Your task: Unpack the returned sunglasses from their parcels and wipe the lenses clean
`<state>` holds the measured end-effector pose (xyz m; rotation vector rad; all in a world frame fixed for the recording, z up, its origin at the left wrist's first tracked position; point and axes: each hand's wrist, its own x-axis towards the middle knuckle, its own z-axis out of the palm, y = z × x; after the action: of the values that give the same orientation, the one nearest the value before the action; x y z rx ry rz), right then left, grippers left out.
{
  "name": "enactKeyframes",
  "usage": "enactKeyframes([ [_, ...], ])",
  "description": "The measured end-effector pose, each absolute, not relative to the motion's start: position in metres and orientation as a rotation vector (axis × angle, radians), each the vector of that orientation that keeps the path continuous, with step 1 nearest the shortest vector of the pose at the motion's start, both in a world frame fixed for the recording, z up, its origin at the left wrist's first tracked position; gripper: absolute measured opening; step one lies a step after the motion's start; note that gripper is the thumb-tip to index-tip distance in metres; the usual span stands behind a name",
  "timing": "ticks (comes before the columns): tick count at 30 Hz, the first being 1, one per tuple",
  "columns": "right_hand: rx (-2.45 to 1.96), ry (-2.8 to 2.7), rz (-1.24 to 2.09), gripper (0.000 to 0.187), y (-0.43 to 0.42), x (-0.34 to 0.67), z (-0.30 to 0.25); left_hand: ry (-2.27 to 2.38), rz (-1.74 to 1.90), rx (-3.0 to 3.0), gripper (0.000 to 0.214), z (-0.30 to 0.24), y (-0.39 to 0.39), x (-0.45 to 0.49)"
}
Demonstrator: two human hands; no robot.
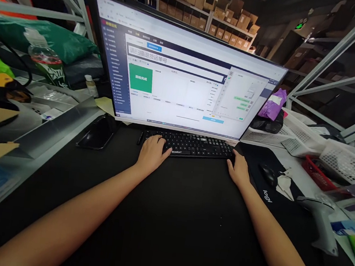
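Observation:
A black keyboard lies on a black desk mat in front of a large lit monitor. My left hand rests on the keyboard's left end, fingers spread over the keys and thumb along the front edge. My right hand sits at the keyboard's right end, fingers stretched forward against its corner. Neither hand holds anything.
A black mouse and crumpled paper lie right of the keyboard, a grey barcode scanner further right. A dark phone lies to the left. White baskets, a bottle and metal shelving surround the desk.

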<state>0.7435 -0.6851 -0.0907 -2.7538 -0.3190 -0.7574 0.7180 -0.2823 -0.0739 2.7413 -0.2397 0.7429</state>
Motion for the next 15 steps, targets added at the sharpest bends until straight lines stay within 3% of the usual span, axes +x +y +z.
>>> enactKeyframes([
  [10,-2.779,-0.297,-0.842,0.056,-0.689,0.748,-0.091,-0.280,0.761,2.754,0.038,-0.075,-0.279,0.718],
  [15,-2.785,-0.068,-0.984,0.048,-0.748,0.743,-0.062,-0.291,0.798,2.749,0.040,-0.075,-0.279,0.716],
])
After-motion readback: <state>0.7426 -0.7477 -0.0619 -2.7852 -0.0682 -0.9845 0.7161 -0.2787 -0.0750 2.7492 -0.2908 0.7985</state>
